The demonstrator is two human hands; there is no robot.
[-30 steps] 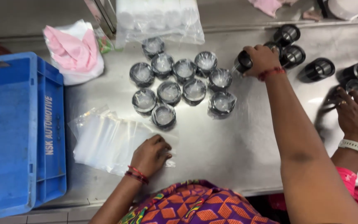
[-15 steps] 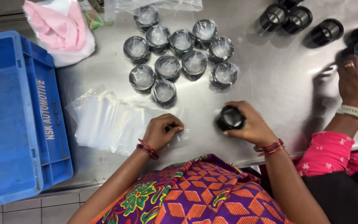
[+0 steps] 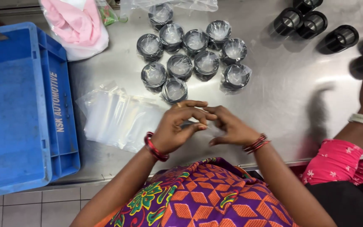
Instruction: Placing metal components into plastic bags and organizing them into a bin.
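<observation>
Both hands meet fingertip to fingertip, the left hand (image 3: 177, 128) and right hand (image 3: 227, 126) pinching a thin clear bag (image 3: 190, 125) apparently to open it, beside the bag stack (image 3: 114, 117) at the left.

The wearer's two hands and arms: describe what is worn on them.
Both forearms are bare, with no sleeves showing. The left hand has red bangles at the wrist; the right hand has thinner red bangles. No gloves. A purple and orange patterned garment covers the body below.
</observation>
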